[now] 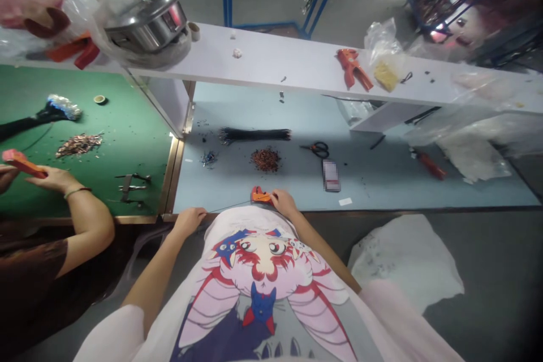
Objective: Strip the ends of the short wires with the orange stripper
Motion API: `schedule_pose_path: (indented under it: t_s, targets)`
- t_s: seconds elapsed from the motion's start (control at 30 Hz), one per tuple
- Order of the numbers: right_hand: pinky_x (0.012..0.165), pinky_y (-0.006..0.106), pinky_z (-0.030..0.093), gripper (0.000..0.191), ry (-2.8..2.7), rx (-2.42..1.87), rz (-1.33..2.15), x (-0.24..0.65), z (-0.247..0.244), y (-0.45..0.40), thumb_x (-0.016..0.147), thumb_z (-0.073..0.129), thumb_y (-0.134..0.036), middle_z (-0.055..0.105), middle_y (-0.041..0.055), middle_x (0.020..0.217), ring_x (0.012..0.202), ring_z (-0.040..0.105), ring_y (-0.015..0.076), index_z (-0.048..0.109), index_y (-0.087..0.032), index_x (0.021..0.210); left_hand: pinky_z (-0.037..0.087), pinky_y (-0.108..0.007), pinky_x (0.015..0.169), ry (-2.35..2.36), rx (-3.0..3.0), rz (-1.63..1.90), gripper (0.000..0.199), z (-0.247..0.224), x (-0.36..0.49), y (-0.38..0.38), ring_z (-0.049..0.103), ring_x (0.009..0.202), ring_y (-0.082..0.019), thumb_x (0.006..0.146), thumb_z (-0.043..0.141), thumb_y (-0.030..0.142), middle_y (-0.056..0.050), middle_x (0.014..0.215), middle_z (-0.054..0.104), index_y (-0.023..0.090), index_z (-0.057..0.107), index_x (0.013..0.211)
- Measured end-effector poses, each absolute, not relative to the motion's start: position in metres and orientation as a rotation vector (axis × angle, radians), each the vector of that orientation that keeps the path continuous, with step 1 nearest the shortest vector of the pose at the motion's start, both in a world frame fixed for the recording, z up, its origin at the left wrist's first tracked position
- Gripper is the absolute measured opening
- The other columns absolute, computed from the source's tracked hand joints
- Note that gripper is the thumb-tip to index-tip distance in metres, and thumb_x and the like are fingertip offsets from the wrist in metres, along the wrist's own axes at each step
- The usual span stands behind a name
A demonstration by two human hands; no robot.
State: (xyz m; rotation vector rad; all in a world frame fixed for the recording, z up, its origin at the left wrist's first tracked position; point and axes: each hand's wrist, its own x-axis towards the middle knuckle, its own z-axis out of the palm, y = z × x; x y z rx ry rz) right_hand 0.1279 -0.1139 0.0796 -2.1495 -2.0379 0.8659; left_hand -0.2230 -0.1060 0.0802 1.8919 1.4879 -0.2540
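My left hand (pixel 190 222) is closed, pinching one end of a thin dark wire (pixel 229 206) at the front edge of the bench. Toward the right the wire runs to the head of an orange-red wire stripper (pixel 259 195). My right hand (pixel 283 202) is wrapped round the stripper's handles. Whether its jaws touch the wire is too small to tell. Beyond the tool lies a heap of copper-brown scraps (pixel 265 159). Behind that heap, a bundle of black wires (pixel 257 134) lies lengthwise, its ends pale.
On the blue bench (pixel 297 198) lie scissors (pixel 318 150), a phone (pixel 331 175), small wire bits (pixel 209 158) and a red-handled tool (pixel 430 165). A shelf (pixel 275 62) crosses above, with another stripper (pixel 354 69). At left, a co-worker's hand (pixel 55 179) holds an orange tool (pixel 25 164).
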Motion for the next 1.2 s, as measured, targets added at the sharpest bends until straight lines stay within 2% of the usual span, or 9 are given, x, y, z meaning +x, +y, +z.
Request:
schedule_pose_path:
  t_s: [0.33,0.5,0.6,0.7,0.77,0.83,0.9,1.07,1.2]
  targets:
    - [0.063,0.023,0.033,0.024,-1.965,-2.163,0.950,0.130,0.072,-0.121,0.089,0.043,-0.024,0.068,0.0075,0.088,0.076,0.055,0.0150,0.066,-0.016,0.087,0.038,-0.031,0.081,1.547,2.022,-0.268,0.027,0.077,-0.232,-0.110,0.057,0.089,-0.023,0.085,0.041,0.026,-0.009,0.087,0.066,0.020,0.068,0.086]
    - [0.059,0.022,0.031,0.022,-2.001,-1.998,1.026,0.120,0.080,-0.113,0.086,0.047,-0.025,0.067,0.0037,0.077,0.067,0.053,0.0133,0.067,-0.016,0.080,0.038,-0.039,0.088,1.650,2.015,-0.119,0.032,0.092,-0.200,-0.101,0.053,0.103,-0.028,0.083,0.044,0.023,-0.016,0.111,0.060,0.015,0.062,0.108]
    - [0.061,0.021,0.032,0.019,-2.057,-1.826,1.076,0.102,0.090,-0.107,0.084,0.051,-0.026,0.066,0.0011,0.074,0.065,0.052,0.0121,0.067,-0.018,0.077,0.036,-0.037,0.096,1.527,2.032,0.057,0.038,0.101,-0.149,-0.097,0.048,0.115,-0.025,0.089,0.037,0.030,-0.014,0.124,0.054,0.016,0.054,0.120]
    - [0.066,0.022,0.033,0.020,-2.099,-1.712,1.051,0.088,0.100,-0.102,0.086,0.050,-0.028,0.067,0.0022,0.081,0.072,0.053,0.0128,0.066,-0.019,0.079,0.043,-0.029,0.087,1.344,1.989,0.175,0.035,0.106,-0.098,-0.098,0.058,0.102,-0.019,0.090,0.037,0.033,-0.008,0.109,0.064,0.020,0.057,0.115]
    - [0.069,0.022,0.034,0.024,-2.120,-1.690,1.028,0.089,0.104,-0.100,0.089,0.046,-0.031,0.066,0.0029,0.084,0.075,0.054,0.0133,0.066,-0.019,0.082,0.046,-0.027,0.076,1.324,1.923,0.238,0.035,0.106,-0.079,-0.100,0.062,0.087,-0.017,0.091,0.032,0.031,-0.007,0.095,0.068,0.018,0.061,0.107]
    - [0.072,0.022,0.035,0.025,-2.135,-1.714,1.008,0.099,0.102,-0.101,0.090,0.045,-0.034,0.065,0.0038,0.089,0.080,0.054,0.0140,0.065,-0.019,0.087,0.046,-0.027,0.073,1.366,1.852,0.306,0.034,0.107,-0.074,-0.102,0.063,0.084,-0.017,0.090,0.033,0.030,-0.007,0.091,0.068,0.017,0.062,0.100]
    - [0.079,0.025,0.035,0.025,-2.147,-1.786,0.979,0.117,0.095,-0.105,0.086,0.052,-0.037,0.062,0.0070,0.100,0.091,0.053,0.0173,0.062,-0.018,0.098,0.045,-0.028,0.073,1.429,1.782,0.368,0.031,0.107,-0.078,-0.104,0.062,0.081,-0.018,0.089,0.036,0.032,-0.007,0.088,0.068,0.017,0.062,0.098]
    - [0.092,0.039,0.029,0.063,-2.187,-2.000,1.002,0.159,0.067,-0.121,0.063,0.076,-0.031,0.048,0.0149,0.123,0.113,0.040,0.0291,0.051,-0.018,0.120,0.042,-0.025,0.059,1.565,1.589,0.464,0.031,0.113,-0.089,-0.116,0.055,0.056,-0.014,0.087,0.036,0.035,0.001,0.060,0.059,0.017,0.057,0.101]
    - [0.094,0.040,0.027,0.057,-2.140,-2.071,1.114,0.166,0.053,-0.118,0.064,0.072,-0.024,0.048,0.0148,0.124,0.117,0.038,0.0298,0.051,-0.019,0.117,0.042,-0.024,0.059,1.613,1.475,0.511,0.027,0.119,-0.082,-0.131,0.054,0.054,-0.013,0.086,0.038,0.035,0.002,0.057,0.057,0.017,0.055,0.096]
